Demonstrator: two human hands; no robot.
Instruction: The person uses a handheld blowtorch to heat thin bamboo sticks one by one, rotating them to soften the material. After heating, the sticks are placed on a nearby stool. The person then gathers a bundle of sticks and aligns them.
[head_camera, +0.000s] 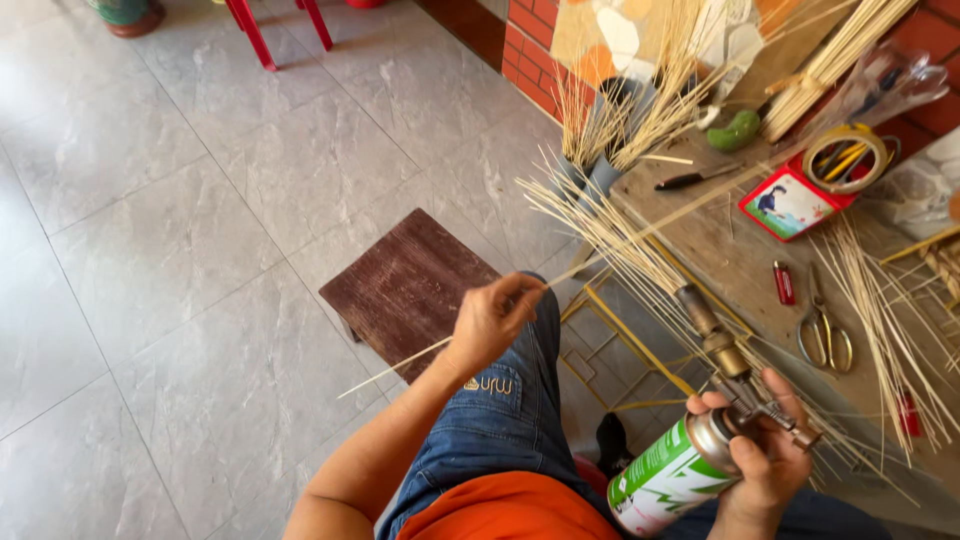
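Bamboo strip and gas torch in hand
Left hand (492, 322) pinches a thin bamboo strip (560, 275) over the wooden stool (405, 290); right hand (765, 455) grips a gas torch (700, 420) — bundled strips (610, 235) crowd the workbench (740, 260) ahead

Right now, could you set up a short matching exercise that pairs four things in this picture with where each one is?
Things:
1. thin bamboo strip
2. gas canister with torch head
3. scissors
4. small wooden stool

Places:
A. lying on the workbench, beside a red lighter
B. standing on the grey tiled floor
C. pinched in the left hand
D. gripped in the right hand

Pairs: 1-C, 2-D, 3-A, 4-B
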